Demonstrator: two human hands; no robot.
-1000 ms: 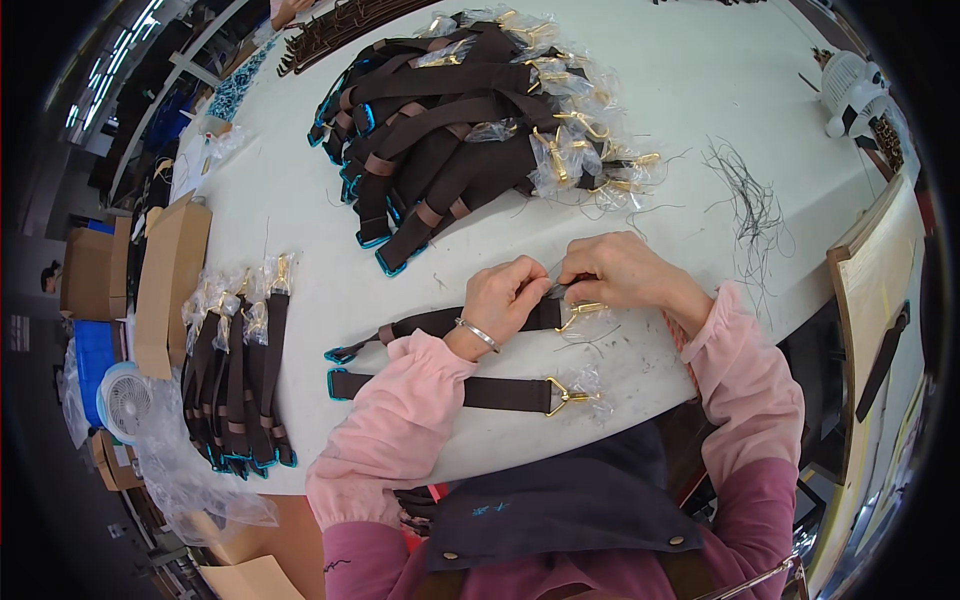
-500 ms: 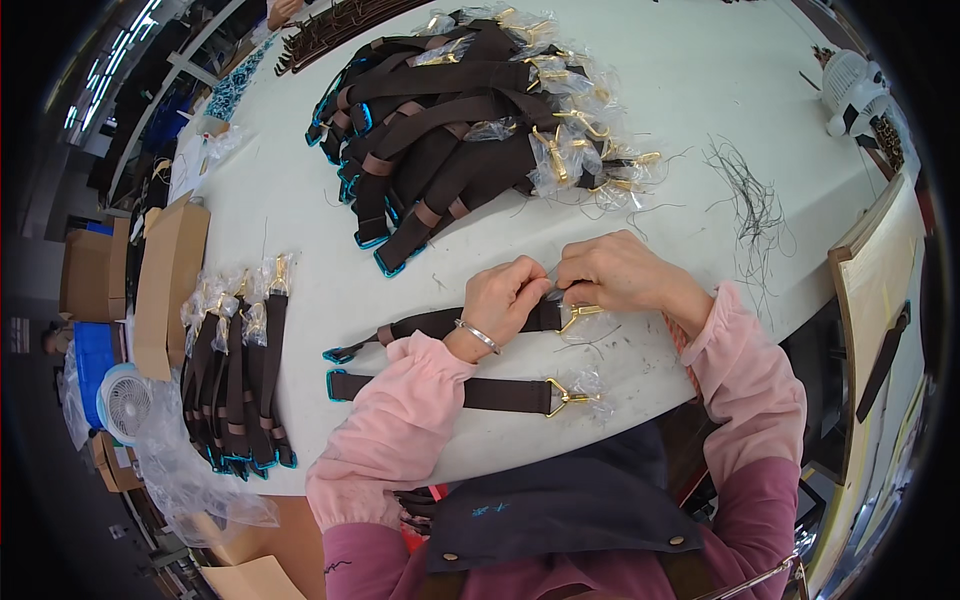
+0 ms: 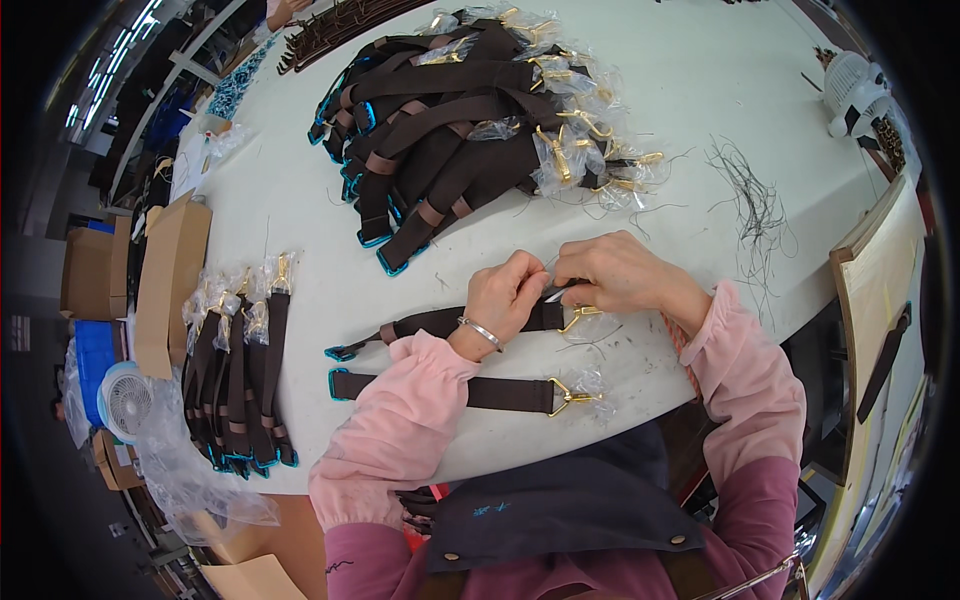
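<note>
The fingers of the left hand [image 3: 508, 292] and the right hand [image 3: 610, 272] meet over one end of a brown strap [image 3: 440, 324], pinched closed on it just above its gold clasp [image 3: 580, 318]. A small pale sliver shows between the two sets of fingertips; what it is cannot be told. The strap lies flat on the white worktop [image 3: 700, 90], running from the hands out to the left, where its end is edged in blue. A silver bracelet [image 3: 481, 332] circles the left wrist. Just nearer the person than this strap lies a second brown strap [image 3: 470, 392], its own gold clasp beside a scrap of clear wrap. Beyond the held strap, a large heap of straps [image 3: 450, 130] is piled. Left of it, a row of wrapped straps [image 3: 235, 370] lies near the worktop's edge. Right of it, loose dark threads [image 3: 750, 195] are scattered.
</note>
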